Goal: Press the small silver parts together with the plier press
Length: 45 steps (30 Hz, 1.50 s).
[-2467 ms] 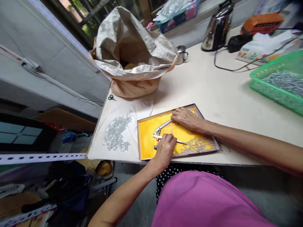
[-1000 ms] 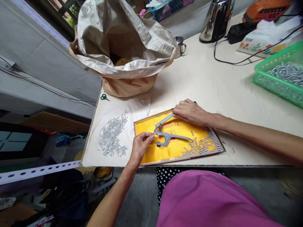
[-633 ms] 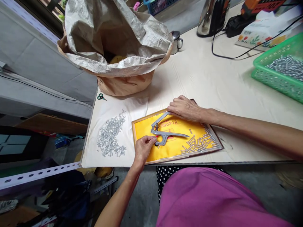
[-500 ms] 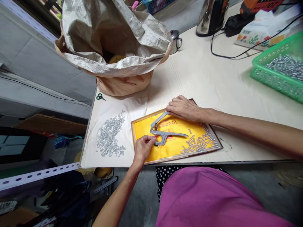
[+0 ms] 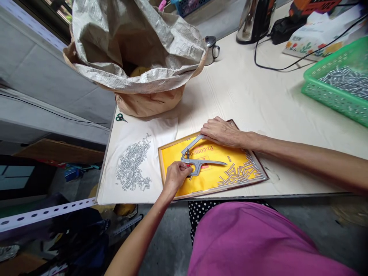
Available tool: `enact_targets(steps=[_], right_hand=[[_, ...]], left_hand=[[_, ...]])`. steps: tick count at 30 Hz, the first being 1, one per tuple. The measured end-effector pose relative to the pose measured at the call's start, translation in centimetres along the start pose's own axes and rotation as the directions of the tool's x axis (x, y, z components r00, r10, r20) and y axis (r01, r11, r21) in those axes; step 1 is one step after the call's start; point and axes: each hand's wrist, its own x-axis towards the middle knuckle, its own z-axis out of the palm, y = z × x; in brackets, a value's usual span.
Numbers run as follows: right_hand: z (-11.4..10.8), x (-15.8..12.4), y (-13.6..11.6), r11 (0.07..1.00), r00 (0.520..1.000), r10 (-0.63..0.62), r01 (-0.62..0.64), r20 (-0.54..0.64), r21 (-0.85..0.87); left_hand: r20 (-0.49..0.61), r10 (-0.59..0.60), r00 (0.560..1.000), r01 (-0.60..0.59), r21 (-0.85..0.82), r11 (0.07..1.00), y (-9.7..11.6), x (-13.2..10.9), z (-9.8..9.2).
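Observation:
A grey pair of hand pliers (image 5: 198,164) with a coil spring between its arms lies over a shallow wooden-framed tray (image 5: 161,161) with a yellow base. My right hand (image 5: 220,132) is closed round the end of the upper handle at the tray's far edge. At the jaw end, beside a small red part, the fingertips of my left hand (image 5: 176,174) are pinched together; what they hold is hidden. Several short silvery metal pieces (image 5: 241,173) lie loose in the tray's right corner. More of these pieces form a heap (image 5: 133,165) on white cloth to the left.
A large woven sack (image 5: 149,101) stands open behind the heap, with green-handled scissors (image 5: 120,117) by its base. At the right is a green basket (image 5: 312,90) of silvery metal pieces. A lidded metal cup (image 5: 211,51), a kettle (image 5: 254,23) and a black cable (image 5: 276,69) sit farther back.
My left fingers have moved slightly up and in against the jaw of the pliers. My right hand keeps its hold on the handle. The whole view has shifted a little.

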Motion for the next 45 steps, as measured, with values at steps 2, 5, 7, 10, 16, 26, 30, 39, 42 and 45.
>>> enact_targets(steps=[2, 5, 7, 10, 16, 26, 30, 39, 42, 45], right_hand=[[0.0, -0.1, 0.0, 1.000, 1.000, 0.010, -0.010, -0.006, 0.017], [0.1, -0.4, -0.1, 0.999, 0.999, 0.035, -0.035, -0.005, 0.034], [0.2, -0.5, -0.1, 0.998, 0.999, 0.047, -0.047, 0.001, 0.039], [0.2, -0.5, -0.2, 0.998, 0.999, 0.053, -0.053, 0.006, 0.035], [-0.7, -0.2, -0.7, 0.998, 0.999, 0.030, -0.029, 0.011, -0.056], [-1.9, 0.1, -1.4, 0.985, 1.000, -0.007, 0.005, -0.006, -0.173], [-2.0, 0.2, -1.5, 0.986, 1.000, -0.002, 0.001, -0.006, -0.167], [-1.5, 0.0, -1.4, 0.985, 1.000, 0.003, -0.003, 0.002, -0.173], [-1.3, 0.0, -1.4, 0.985, 1.000, 0.010, -0.006, 0.027, -0.170], [-0.9, 0.0, -1.4, 0.992, 0.998, 0.044, -0.039, 0.046, -0.118]], left_hand=[[-0.028, 0.003, 1.000, -0.002, 0.035, 0.999, 0.5, 0.3, 0.0], [-0.039, 0.028, 0.999, -0.026, 0.053, 0.998, 0.5, 0.8, -0.4], [-0.033, 0.027, 0.999, -0.026, 0.036, 0.999, -0.1, 1.0, -1.1], [-0.012, -0.017, 1.000, 0.016, -0.087, 0.996, -1.0, 1.0, -2.2], [0.101, -0.116, 0.988, 0.153, -0.562, 0.813, -1.5, -0.3, -2.1], [0.007, -0.029, 1.000, 0.029, -0.496, 0.868, -2.2, -1.0, -1.0], [-0.003, 0.006, 1.000, -0.007, -0.346, 0.938, -2.2, -0.3, -1.1], [0.160, -0.040, 0.986, 0.087, -0.301, 0.950, -1.8, 0.0, -1.4], [0.204, -0.076, 0.976, 0.146, -0.358, 0.922, -1.6, -0.1, -1.5], [0.257, -0.131, 0.958, 0.224, -0.374, 0.900, -1.3, -0.1, -1.6]])
